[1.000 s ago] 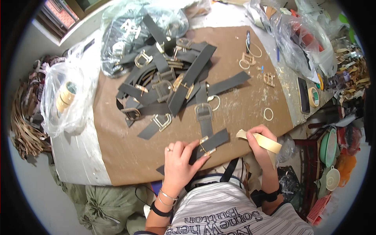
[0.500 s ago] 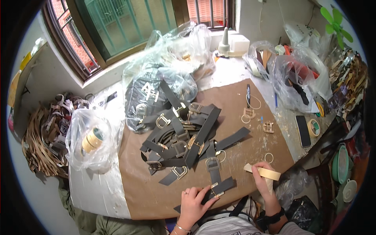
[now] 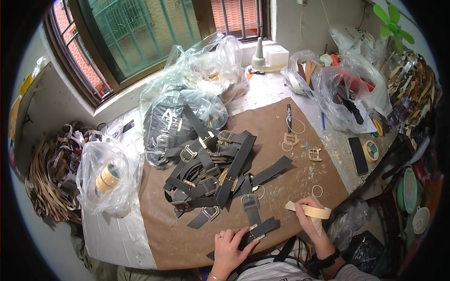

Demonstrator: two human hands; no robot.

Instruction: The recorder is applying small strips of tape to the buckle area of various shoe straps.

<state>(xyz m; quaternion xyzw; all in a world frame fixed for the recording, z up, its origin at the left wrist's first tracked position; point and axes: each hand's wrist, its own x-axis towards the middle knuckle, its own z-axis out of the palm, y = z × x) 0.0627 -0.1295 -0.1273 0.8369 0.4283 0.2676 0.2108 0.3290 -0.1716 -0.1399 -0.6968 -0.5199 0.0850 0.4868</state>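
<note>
Left hand: The worker's left hand point(image 3: 230, 249) grips a dark strap point(image 3: 268, 225) near the counter's front edge, forefinger and thumb set at the gold-toned buckle point(image 3: 260, 237) on it.
Right hand: The right hand point(image 3: 308, 218), fingers closed, clasps a cream tape roll point(image 3: 321, 213), a loose end jutting toward the left, well clear of the strap.
Counter: A brown cover point(image 3: 183, 250) lies over the middle of the counter point(image 3: 117, 241), with pale surface showing on both sides.
Strap pile: Just beyond the left hand, I see a heap of dark straps point(image 3: 240, 164), many fitted with metal buckles, tangled at the center.
Right side: A pale ring point(image 3: 317, 191) lies just beyond the right hand; a pen point(image 3: 289, 117) lies farther back, while a phone point(image 3: 358, 156) rests beside a second tape roll point(image 3: 371, 151).
Left side: A clear plastic bag point(image 3: 89, 194) holds more tape rolls point(image 3: 107, 179).
Backdrop: A barred window point(image 3: 154, 42) stands behind the counter.
</note>
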